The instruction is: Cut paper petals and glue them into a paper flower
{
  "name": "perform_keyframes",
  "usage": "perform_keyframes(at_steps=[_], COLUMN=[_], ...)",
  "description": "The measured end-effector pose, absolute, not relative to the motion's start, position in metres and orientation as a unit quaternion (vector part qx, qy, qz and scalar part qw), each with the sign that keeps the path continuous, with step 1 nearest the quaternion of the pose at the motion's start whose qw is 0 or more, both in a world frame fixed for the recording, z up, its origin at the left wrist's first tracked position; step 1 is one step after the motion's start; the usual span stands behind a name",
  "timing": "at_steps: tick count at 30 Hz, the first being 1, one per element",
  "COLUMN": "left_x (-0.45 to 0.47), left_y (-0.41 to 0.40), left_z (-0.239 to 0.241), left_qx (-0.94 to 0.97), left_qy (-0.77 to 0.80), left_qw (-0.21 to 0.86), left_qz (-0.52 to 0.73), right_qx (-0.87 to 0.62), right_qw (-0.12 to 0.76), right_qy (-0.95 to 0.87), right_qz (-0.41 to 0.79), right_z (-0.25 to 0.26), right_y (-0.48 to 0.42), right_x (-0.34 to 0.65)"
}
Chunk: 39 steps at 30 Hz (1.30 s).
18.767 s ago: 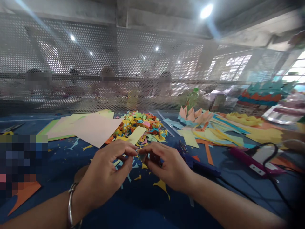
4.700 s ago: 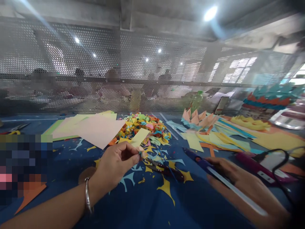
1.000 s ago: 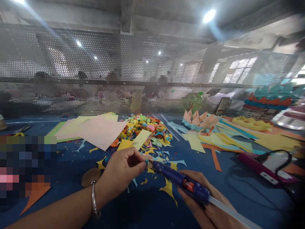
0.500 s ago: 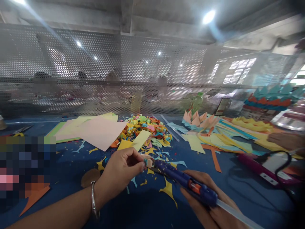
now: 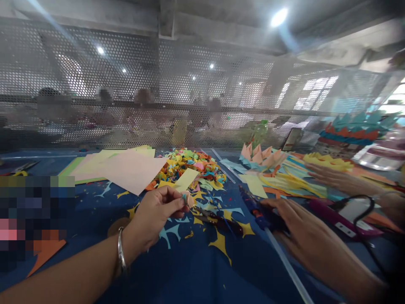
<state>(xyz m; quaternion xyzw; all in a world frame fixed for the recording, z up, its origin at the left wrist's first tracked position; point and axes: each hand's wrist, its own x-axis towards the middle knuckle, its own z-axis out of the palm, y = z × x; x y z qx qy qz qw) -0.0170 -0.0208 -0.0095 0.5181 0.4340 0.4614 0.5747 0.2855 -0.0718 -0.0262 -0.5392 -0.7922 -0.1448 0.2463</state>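
Observation:
My left hand [image 5: 155, 215], with a silver bangle at the wrist, pinches a small peach paper piece [image 5: 190, 199] with a bit of teal by the fingertips. My right hand [image 5: 299, 230] is closed on a dark blue hot glue gun [image 5: 257, 211], which tilts over the table to the right of centre. A long clear glue stick [image 5: 289, 268] sticks out of its back end. Between my hands lie dark-handled scissors [image 5: 221, 220] among yellow and light blue paper scraps [image 5: 220, 245]. The right fingers are partly hidden and slightly blurred.
A heap of small coloured paper pieces [image 5: 190, 162] lies ahead, beside stacked paper sheets [image 5: 133, 171]. Peach folded paper points [image 5: 261, 155] stand on the right. Another person's hand [image 5: 335, 177] reaches in above a purple power strip [image 5: 344, 221] with a black cable. A perforated screen [image 5: 126, 122] stands behind.
My right hand has moved the glue gun right and away from the paper piece, uncovering the scissors. My left hand has lifted slightly left with the piece. The other person's hand has reached further in.

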Motion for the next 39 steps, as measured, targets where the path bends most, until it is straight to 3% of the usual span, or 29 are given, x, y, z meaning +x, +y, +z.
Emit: perform_keyframes(at_steps=[8, 17, 28, 39], left_x=[-0.017, -0.017, -0.016, -0.015], left_y=[-0.023, -0.025, -0.026, -0.035], left_z=[-0.01, -0.009, -0.013, -0.006], left_qx=[0.533, 0.582, 0.634, 0.77], left_qy=[0.424, 0.414, 0.415, 0.4], left_qw=[0.573, 0.56, 0.511, 0.268], left_qz=[0.455, 0.421, 0.407, 0.42], right_qx=[-0.55, -0.465, -0.404, -0.395], right_qw=[0.18, 0.252, 0.301, 0.341], right_qy=[-0.81, -0.846, -0.849, -0.836], right_qz=[-0.09, 0.061, 0.162, 0.171], right_z=[-0.03, 0.028, 0.018, 0.008], right_y=[-0.059, -0.06, -0.04, -0.037], right_x=[0.303, 0.212, 0.175, 0.17])
